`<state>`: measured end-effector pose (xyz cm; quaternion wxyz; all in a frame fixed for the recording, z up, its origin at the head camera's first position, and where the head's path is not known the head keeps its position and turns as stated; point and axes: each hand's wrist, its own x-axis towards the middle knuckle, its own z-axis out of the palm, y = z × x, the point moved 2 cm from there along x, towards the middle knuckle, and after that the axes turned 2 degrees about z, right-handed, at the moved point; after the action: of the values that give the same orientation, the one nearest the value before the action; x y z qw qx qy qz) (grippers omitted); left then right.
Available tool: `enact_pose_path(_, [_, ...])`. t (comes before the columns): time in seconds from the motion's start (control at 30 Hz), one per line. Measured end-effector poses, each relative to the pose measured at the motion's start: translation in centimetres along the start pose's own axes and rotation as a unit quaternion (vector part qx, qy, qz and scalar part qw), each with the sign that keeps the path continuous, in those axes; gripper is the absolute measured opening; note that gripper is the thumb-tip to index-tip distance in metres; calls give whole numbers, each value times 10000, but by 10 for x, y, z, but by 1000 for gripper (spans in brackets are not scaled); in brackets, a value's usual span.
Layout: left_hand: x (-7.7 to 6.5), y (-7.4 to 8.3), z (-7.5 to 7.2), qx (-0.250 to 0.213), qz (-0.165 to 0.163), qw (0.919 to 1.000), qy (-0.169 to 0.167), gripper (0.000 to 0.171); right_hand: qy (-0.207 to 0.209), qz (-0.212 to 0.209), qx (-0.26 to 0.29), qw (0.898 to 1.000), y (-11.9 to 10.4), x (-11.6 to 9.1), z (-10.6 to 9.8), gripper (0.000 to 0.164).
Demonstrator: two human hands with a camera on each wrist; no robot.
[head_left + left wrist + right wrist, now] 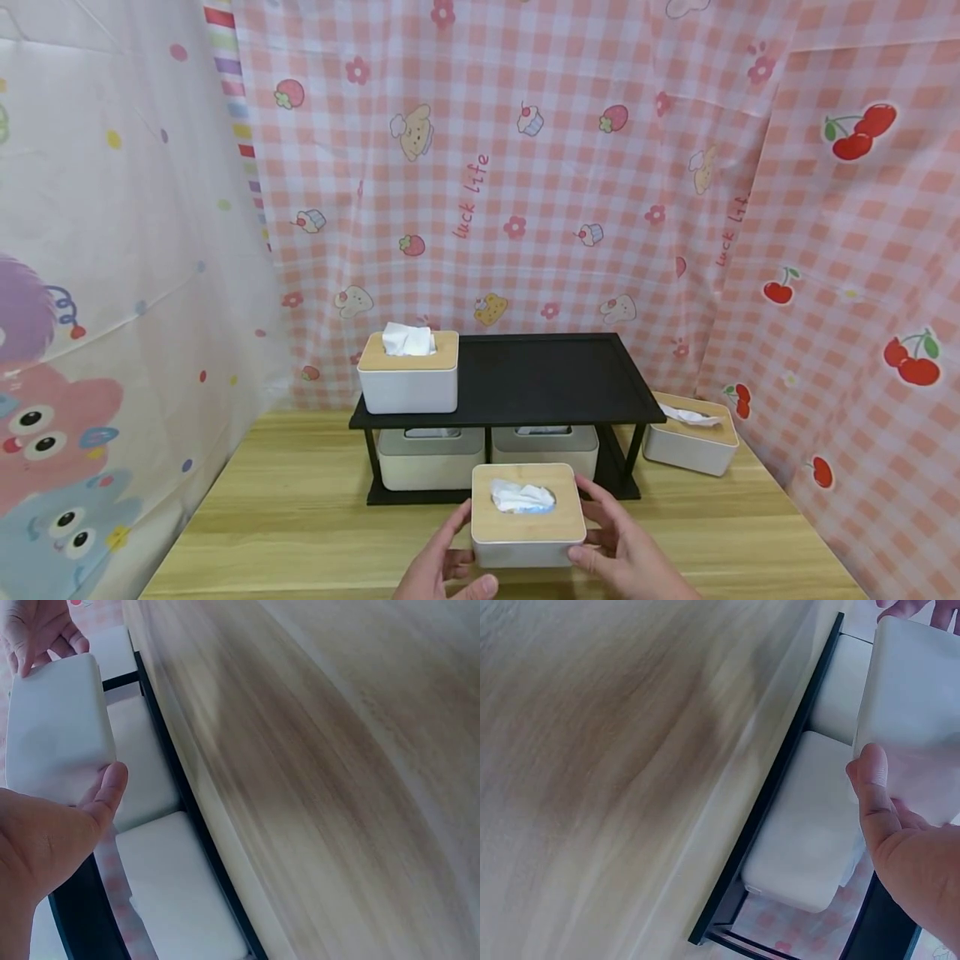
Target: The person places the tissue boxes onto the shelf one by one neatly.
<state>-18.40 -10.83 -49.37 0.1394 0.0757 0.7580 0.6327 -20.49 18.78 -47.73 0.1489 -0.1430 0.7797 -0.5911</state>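
Observation:
Between my two hands is a white tissue box (528, 553) with a light wooden lid and a tissue poking out of its slot. My left hand (444, 560) holds its left side, with the thumb (112, 780) along the near edge in the left wrist view. At the other end, my right hand (626, 546) grips the right side, thumb at the front corner and fingers along the side. In the head view the box overlaps the lower front of a black two-tier shelf (551, 375).
Another wooden-lidded tissue box (408, 392) stands on the shelf top's left end. Two grey-lidded boxes, left (431, 467) and right (546, 450), sit on the lower tier. A further tissue box (688, 446) rests on the wooden table (285, 517), right of the shelf.

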Motion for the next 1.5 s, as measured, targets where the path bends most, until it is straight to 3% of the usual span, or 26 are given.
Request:
enact_pose_path(0.27, [-6,6,0,-337,37,9994,-108,102,52,-77,-35,10000,-9,-3,-4,94])
enact_pose_path(0.53, [-13,19,-2,-97,470,9986,-242,98,-4,-221,73,9997,-18,-6,-7,93])
enact_pose_path(0.83, [-18,34,-4,166,472,9986,-148,97,-190,-574,174,9980,-32,-10,-11,88])
enact_pose_path(1.07, [-21,44,-5,154,645,9976,-182,95,17,-627,-95,9980,-46,-14,-13,88])
enact_pose_path(1.33, [-26,61,-9,247,858,9960,-100,91,137,-1320,-374,9905,-62,-16,-13,84])
enact_pose_path(1.5, [-28,71,-12,406,1138,9927,-29,87,270,-1233,-436,9910,-70,-14,-15,86])
